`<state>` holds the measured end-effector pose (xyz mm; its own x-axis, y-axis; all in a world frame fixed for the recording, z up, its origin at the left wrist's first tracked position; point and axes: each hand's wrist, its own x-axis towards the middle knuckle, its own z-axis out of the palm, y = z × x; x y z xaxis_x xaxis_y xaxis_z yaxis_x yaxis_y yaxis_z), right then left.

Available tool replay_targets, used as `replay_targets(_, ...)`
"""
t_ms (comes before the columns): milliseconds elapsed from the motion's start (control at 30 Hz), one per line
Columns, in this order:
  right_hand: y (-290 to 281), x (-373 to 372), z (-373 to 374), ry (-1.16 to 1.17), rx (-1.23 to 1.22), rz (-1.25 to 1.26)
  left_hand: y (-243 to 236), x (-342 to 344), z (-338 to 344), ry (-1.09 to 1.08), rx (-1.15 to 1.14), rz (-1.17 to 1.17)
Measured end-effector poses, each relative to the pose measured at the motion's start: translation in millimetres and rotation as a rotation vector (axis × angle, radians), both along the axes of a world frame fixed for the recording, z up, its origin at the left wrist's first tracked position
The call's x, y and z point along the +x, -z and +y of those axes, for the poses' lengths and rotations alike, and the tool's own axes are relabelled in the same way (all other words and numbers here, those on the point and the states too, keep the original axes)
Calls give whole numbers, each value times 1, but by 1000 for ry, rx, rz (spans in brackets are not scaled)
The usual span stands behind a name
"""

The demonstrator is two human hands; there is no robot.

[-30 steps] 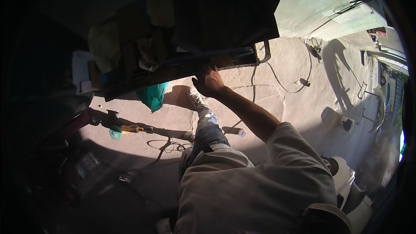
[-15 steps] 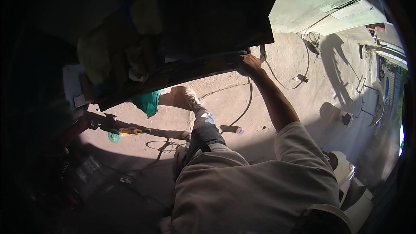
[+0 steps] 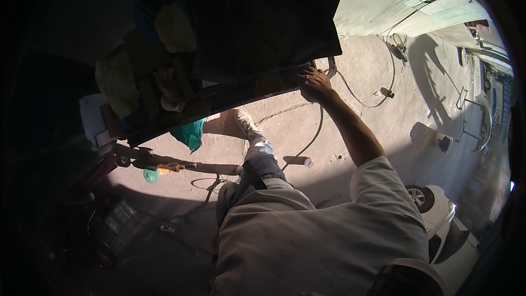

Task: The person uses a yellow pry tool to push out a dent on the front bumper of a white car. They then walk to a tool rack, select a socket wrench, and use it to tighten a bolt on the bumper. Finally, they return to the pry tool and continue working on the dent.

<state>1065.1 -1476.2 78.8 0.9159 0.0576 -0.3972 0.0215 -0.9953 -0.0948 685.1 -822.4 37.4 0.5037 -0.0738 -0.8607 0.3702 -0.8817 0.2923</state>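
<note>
My right hand [image 3: 314, 84] is at the near right corner of a dark workbench [image 3: 230, 94], its fingers bent in against the edge. The shade hides what they close on. Just beside it a bent metal tube [image 3: 331, 67] sticks out, and a cable [image 3: 319, 131] hangs below. Above the hand, a large black box-like panel [image 3: 274, 27] stands on the bench. Pale crumpled bags or cloths [image 3: 118, 83] lie at the bench's left. My left hand is out of view.
Under the bench hangs a green plastic bag [image 3: 189, 134]. A yellow tool [image 3: 174, 168] and a green round item [image 3: 150, 175] lie on the floor, with cables nearby. A metal-framed chair [image 3: 474, 118] and a white car [image 3: 438, 214] are to the right.
The view has shifted slightly, bringing more of the white car's wheel into sight. My right hand stays at the bench corner, with its fingers and wrist turned a little.
</note>
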Motion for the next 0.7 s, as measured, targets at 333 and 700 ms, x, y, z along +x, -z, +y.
replay_targets(333,22,-19,-4,46,25,-177,44,99,-96,-43,-141,-110)
replay_targets(700,33,-31,12,210,384,-579,16,47,-14,71,-42,-26)
